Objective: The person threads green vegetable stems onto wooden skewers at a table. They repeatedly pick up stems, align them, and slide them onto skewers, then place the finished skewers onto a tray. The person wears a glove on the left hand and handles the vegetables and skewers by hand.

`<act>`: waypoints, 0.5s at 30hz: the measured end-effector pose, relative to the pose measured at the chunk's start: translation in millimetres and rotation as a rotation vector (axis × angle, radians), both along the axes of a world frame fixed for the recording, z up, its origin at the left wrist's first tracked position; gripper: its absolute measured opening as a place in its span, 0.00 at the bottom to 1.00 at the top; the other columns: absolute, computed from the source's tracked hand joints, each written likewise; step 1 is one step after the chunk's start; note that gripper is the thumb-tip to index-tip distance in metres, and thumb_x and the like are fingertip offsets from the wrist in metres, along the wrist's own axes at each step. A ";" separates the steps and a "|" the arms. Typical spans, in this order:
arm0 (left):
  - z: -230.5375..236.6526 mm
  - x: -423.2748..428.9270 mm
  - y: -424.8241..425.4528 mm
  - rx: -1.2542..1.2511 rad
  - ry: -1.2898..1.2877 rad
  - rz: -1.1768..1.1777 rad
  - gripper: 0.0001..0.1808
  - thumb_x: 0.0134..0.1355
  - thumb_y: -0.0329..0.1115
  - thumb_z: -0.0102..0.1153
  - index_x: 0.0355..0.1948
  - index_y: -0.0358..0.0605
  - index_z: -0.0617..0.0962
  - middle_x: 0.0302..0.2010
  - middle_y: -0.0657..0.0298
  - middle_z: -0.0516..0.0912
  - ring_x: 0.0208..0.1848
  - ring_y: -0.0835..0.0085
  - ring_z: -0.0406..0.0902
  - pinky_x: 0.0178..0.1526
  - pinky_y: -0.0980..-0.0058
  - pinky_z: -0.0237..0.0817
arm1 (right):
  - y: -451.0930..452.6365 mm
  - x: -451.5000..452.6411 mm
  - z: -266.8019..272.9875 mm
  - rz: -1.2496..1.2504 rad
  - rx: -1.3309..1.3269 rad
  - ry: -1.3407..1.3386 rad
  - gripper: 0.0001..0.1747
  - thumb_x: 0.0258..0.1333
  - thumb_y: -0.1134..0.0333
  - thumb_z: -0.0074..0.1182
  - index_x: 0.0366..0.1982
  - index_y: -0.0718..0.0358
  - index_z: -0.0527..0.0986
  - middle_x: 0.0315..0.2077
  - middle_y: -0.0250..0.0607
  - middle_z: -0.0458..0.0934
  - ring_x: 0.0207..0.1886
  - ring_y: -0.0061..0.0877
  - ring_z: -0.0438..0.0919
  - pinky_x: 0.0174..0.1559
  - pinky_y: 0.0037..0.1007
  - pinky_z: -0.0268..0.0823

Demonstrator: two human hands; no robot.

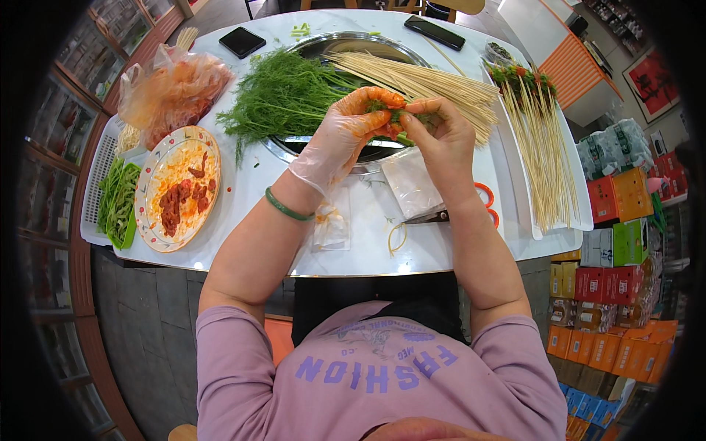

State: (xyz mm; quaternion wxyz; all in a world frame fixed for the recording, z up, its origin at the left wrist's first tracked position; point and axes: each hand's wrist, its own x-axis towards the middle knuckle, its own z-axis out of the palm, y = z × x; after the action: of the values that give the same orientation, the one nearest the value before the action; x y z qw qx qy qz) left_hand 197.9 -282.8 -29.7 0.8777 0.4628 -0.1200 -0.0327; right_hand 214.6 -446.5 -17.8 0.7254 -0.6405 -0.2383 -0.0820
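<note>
My left hand [353,118], in a clear plastic glove stained orange, pinches a small piece of marinated meat with green herb [392,114]. The fingertips of my bare right hand [444,129] grip the same bundle from the other side. Both hands are raised over a shiny round metal pan [364,168] set in the table. A heap of feathery, dill-like herb [281,93] lies across the pan's left side. Many bamboo skewers [419,82] lie across its right side. To the left, a plate [142,184] holds several pieces of red marinated meat [174,206].
Scissors [490,204] with red handles lie partly under my right forearm, near plastic packets [408,179]. A white tray [524,193] at right holds loaded skewers [540,143]. At left are a meat-filled bag [171,93] and a green tray [129,237] of vegetables. Two phones [242,42] lie at the back.
</note>
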 end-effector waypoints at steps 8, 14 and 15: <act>-1.6 -0.9 -1.6 -0.046 0.010 -0.004 0.08 0.64 0.24 0.55 0.43 0.42 0.79 0.43 0.62 0.81 0.44 0.73 0.78 0.49 0.74 0.71 | -1.5 3.3 -4.8 -0.072 -0.090 -0.064 0.05 0.51 0.80 0.61 0.30 0.68 0.76 0.33 0.36 0.79 0.33 0.15 0.77 0.35 0.19 0.73; 2.9 -1.6 2.4 -0.115 0.015 -0.094 0.08 0.64 0.27 0.57 0.44 0.43 0.79 0.44 0.63 0.81 0.47 0.73 0.77 0.49 0.74 0.68 | -1.9 4.5 -4.5 -0.151 -0.149 -0.211 0.05 0.49 0.80 0.62 0.28 0.68 0.77 0.30 0.36 0.80 0.30 0.16 0.77 0.33 0.19 0.72; 3.0 -1.8 1.2 -0.121 0.046 -0.063 0.07 0.64 0.27 0.57 0.42 0.43 0.79 0.42 0.63 0.82 0.45 0.74 0.77 0.48 0.74 0.69 | -2.1 4.1 -3.3 -0.157 -0.163 -0.231 0.05 0.49 0.80 0.62 0.28 0.68 0.77 0.31 0.36 0.80 0.30 0.16 0.77 0.33 0.19 0.72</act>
State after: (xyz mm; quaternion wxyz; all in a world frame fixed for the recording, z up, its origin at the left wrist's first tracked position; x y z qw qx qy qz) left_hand 196.1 -281.5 -26.7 0.9051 0.4041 -0.1160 -0.0635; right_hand 218.8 -448.6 -21.1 0.6302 -0.7002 -0.2753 -0.1917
